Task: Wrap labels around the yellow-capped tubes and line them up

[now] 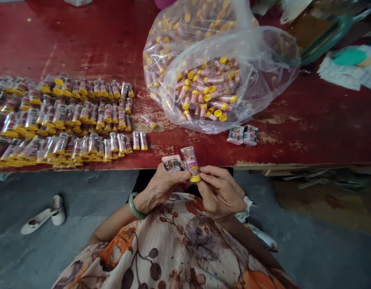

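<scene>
My left hand (163, 182), with a green bangle at its wrist, grips a stack of printed labels (174, 163), its thumb reaching to a small clear tube (190, 162). That tube has a printed label round it and a yellow cap pointing down toward me. The fingers of my right hand (218, 186) pinch the tube at its capped end. Beyond my hands lies an open plastic bag (257, 76) full of yellow-capped tubes. Rows of labelled tubes (60, 114) are stacked to the left, and a single tube (148, 121) rests between rows and bag.
The worn red table (83, 44) has its front edge just past my hands. Two label stacks (242, 135) lie by the bag's right front. Papers (351, 66) and a green-edged object (327, 40) are at the right. White shoes (57, 210) stand on the floor.
</scene>
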